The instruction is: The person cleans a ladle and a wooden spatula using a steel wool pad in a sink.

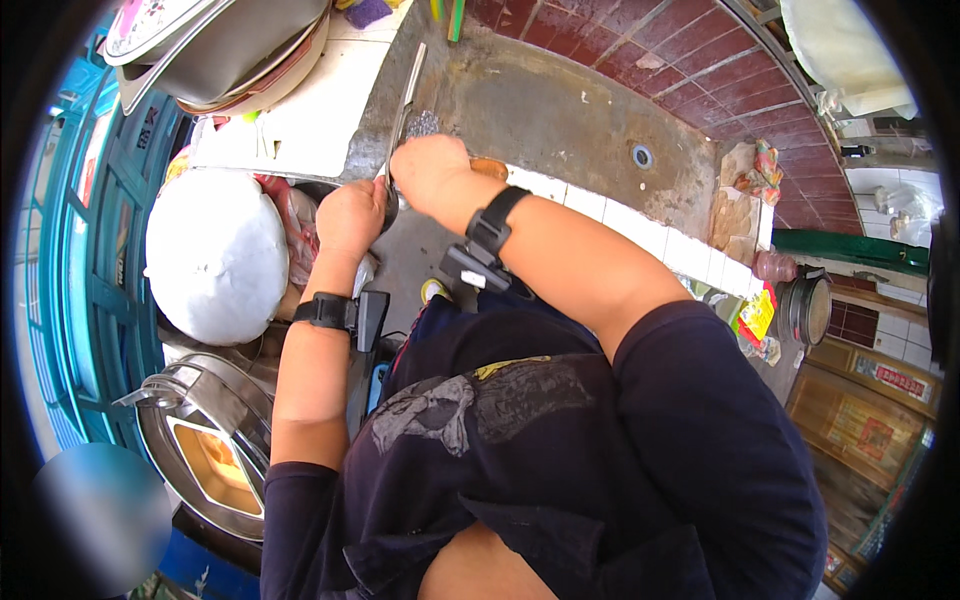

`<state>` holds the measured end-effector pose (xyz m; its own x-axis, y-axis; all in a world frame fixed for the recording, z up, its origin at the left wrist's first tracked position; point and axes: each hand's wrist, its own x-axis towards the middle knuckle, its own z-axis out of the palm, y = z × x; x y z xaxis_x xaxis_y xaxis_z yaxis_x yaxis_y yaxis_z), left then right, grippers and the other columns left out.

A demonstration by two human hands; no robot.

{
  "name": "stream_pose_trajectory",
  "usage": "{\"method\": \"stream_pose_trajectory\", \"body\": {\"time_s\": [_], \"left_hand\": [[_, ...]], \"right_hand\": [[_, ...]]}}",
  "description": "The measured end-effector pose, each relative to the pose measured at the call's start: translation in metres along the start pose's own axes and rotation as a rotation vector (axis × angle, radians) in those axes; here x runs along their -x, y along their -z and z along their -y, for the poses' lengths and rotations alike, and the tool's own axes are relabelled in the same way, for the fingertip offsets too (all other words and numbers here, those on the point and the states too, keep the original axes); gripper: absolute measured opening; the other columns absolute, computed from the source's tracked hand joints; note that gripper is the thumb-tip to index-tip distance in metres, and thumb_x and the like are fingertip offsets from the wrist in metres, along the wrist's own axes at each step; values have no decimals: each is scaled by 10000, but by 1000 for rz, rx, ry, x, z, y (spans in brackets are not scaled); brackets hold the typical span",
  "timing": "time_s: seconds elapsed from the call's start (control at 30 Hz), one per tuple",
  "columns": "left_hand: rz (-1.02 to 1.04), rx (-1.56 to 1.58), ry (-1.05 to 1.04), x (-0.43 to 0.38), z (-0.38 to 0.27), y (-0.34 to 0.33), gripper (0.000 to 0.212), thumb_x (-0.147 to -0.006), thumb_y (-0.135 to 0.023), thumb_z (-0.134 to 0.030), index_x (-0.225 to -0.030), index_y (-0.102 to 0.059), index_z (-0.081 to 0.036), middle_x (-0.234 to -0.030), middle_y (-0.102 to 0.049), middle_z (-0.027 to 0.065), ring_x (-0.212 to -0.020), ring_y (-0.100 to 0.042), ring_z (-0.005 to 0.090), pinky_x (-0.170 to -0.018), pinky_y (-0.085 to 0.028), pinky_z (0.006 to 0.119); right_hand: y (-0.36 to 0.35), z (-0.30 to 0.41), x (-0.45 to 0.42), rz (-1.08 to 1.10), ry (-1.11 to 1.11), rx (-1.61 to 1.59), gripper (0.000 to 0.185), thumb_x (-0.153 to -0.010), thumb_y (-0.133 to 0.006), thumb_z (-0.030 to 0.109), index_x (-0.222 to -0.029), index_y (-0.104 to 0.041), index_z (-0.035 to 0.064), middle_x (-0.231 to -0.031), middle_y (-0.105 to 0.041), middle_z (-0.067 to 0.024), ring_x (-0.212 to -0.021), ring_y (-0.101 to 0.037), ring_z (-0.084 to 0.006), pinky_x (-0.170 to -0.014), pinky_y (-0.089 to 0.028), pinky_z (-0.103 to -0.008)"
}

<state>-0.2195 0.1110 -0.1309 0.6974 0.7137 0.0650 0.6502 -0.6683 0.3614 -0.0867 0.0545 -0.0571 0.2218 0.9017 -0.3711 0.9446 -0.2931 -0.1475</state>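
A long, narrow metal utensil handle [409,86] slants across the grey ledge between my hands. My left hand [349,217] grips its lower part, thumb and fingers pressed together. Just above and to the right, my right hand [429,171] is closed against the same handle, its fingers mostly hidden from this angle. Below the hands shows a dark rounded piece [391,213]; whether it belongs to the utensil I cannot tell. A silvery mesh-like scrap [423,124] lies on the concrete just beyond my right hand.
A concrete basin [555,97] with a drain [642,156] stretches ahead, bordered by a white tiled rim [637,225]. Stacked metal basins [240,56] stand at upper left. A large whitish round cover [214,255] and metal pans [202,517] are at left.
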Motion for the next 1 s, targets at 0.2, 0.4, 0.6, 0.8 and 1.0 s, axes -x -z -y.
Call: {"method": "stream_pose_trajectory", "body": {"time_s": [0.2, 0.4, 0.6, 0.8, 1.0], "left_hand": [[9, -22, -8, 0, -2, -2, 452, -917, -442, -365, -667, -637, -43, -675, -623, 188, -631, -613, 376, -589, -488, 473], [9, -45, -9, 0, -4, 0, 450, -918, -440, -361, -670, -639, -43, -683, -626, 182, -638, -613, 373, -593, -487, 473], [2, -47, -17, 0, -5, 0, 452, -920, -438, -360, -672, -640, -41, -690, -626, 186, -637, -610, 374, -592, -484, 474], [6, -43, -23, 2, -5, 1, 456, -924, -433, -359, -669, -637, -42, -682, -622, 190, -637, -609, 374, -589, -478, 479], [15, -50, -31, -2, -3, 3, 457, -929, -428, -359, -676, -637, -42, -686, -622, 194, -642, -606, 381, -592, -474, 490]], "right_hand": [[5, -4, -8, 74, 14, 37, 196, -802, -558, 114, -910, -710, 53, -962, -685, -133, -924, -662, -272, -770, -530, -376], [5, -4, -6, 34, -12, -14, 196, -793, -567, 109, -912, -709, 46, -962, -683, -140, -930, -660, -277, -772, -530, -378], [0, 0, 7, 9, 2, -2, 193, -788, -575, 105, -914, -706, 42, -927, -688, -139, -893, -668, -289, -750, -535, -375], [0, -3, 8, 23, 27, -7, 192, -784, -574, 94, -914, -706, 41, -945, -685, -146, -908, -665, -278, -757, -533, -371], [2, -13, -5, -15, 30, -43, 205, -789, -559, 109, -912, -713, 53, -981, -681, -140, -929, -660, -269, -775, -528, -372]]}}
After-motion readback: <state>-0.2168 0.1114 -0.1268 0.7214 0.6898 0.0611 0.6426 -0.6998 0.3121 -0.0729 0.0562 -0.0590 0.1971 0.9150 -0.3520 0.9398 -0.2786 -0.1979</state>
